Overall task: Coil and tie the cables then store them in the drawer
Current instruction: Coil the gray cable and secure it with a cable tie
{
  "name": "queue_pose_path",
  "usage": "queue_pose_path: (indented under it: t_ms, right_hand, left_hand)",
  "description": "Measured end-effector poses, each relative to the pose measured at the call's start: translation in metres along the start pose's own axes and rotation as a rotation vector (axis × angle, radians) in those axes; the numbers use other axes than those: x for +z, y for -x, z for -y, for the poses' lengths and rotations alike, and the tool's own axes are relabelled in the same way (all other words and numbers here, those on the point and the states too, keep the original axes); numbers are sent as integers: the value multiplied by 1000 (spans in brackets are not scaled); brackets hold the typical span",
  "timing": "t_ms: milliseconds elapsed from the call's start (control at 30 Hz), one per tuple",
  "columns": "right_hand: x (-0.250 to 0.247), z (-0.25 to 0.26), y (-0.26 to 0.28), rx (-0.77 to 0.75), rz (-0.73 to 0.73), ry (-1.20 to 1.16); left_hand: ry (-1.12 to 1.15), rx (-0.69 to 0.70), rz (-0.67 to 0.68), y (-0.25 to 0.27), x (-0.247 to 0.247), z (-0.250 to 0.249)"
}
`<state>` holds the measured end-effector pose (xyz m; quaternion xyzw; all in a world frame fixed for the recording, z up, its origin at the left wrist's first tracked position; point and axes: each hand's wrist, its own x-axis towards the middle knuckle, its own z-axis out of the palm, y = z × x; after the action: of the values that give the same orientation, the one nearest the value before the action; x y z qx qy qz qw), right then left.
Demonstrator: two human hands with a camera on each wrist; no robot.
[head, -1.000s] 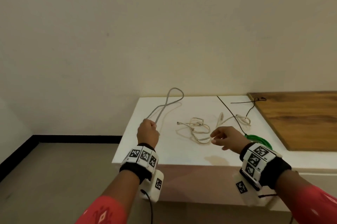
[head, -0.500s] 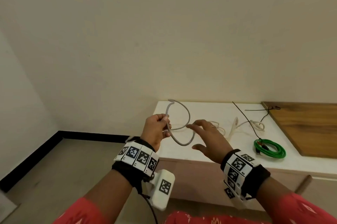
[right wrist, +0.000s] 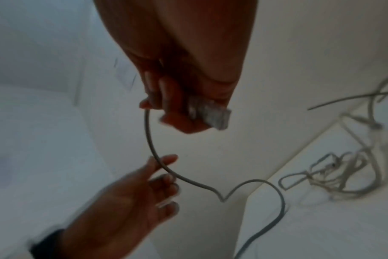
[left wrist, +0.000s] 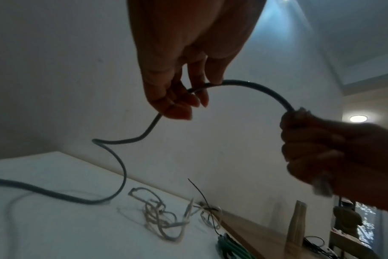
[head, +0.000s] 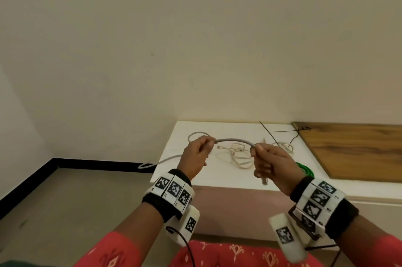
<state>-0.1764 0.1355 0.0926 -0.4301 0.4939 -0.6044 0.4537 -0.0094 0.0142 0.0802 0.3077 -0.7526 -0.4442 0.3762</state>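
Observation:
A grey cable (head: 233, 140) arches in the air between my two hands, above the white cabinet top (head: 178, 134). My left hand (head: 207, 146) pinches it at the left end of the arch, fingers (left wrist: 184, 103) curled round it. From there the cable loops back onto the top and hangs off its left edge. My right hand (head: 256, 150) grips the other end in a fist. The clear plug (head: 264, 180) pokes out below that fist, and it also shows at the palm as the plug (right wrist: 210, 113).
A tangled white cable (head: 236, 154) lies on the top behind my hands, and a green coil (head: 305, 170) lies to the right. Thin black ties (head: 269, 135) lie near the back. A wooden board (head: 352, 149) covers the right side. The floor lies left.
My right hand, open and reaching half a second ago, now grips the plug end. Both hands have spread apart, drawing the grey cable into an arch between them.

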Motion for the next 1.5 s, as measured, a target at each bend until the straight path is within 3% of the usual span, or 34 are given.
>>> queue_pose_path:
  t_ms: [67, 167, 267, 333, 467, 600, 833, 1000, 1233, 1500]
  right_hand:
    - [-3, 13, 7, 98, 28, -304]
    - [-6, 23, 14, 54, 164, -541]
    - [-10, 30, 17, -103, 237, -622]
    - [-13, 39, 17, -207, 154, -647]
    - [-24, 36, 15, -274, -37, -556]
    - [-32, 11, 10, -294, -87, -368]
    - [-37, -3, 7, -269, -193, -82]
    - [-35, -6, 9, -212, -153, -35]
    - [-41, -4, 10, -145, -152, -292]
    - [-32, -14, 12, -64, -145, 13]
  left_hand:
    - [-119, 46, -12, -2, 12, 4]
    - [-321, 113, -81, -7, 30, 4]
    - [-100, -4, 105, -5, 48, -3]
    - [-74, -54, 233, 1, 59, 1]
    - [-373, 81, 322, 17, 78, 11]
    - [-743, 269, 373, 27, 91, 0]
    - [-904, 555, 365, 30, 87, -8]
    - [-996, 617, 354, 30, 81, -11]
    - [-958, 577, 344, 32, 72, -10]
    - [-1062, 650, 394, 34, 67, -19]
